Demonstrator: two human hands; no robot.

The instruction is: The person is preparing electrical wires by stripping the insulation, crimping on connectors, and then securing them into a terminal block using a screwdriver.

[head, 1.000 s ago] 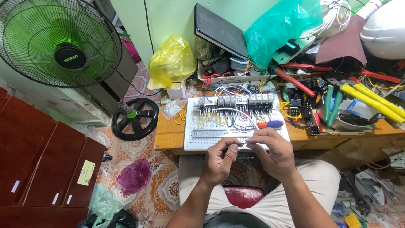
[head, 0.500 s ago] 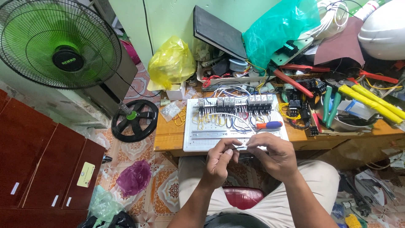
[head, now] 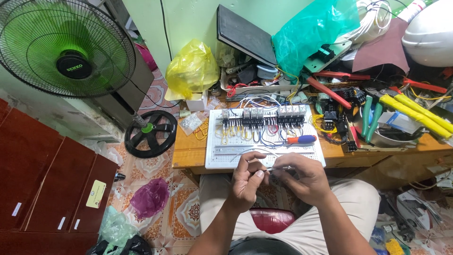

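Left hand (head: 246, 182): pinching thin wire (head: 275, 167)
Right hand (head: 302, 178): pinching same wire
Perforated board (head: 264, 153): twelve o'clock, on counter (head: 188, 153)

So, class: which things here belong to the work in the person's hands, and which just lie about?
In use: left hand, right hand, thin white wire, white perforated wiring board.
Lying about: green standing fan, yellow plastic bag, yellow-handled cutters.
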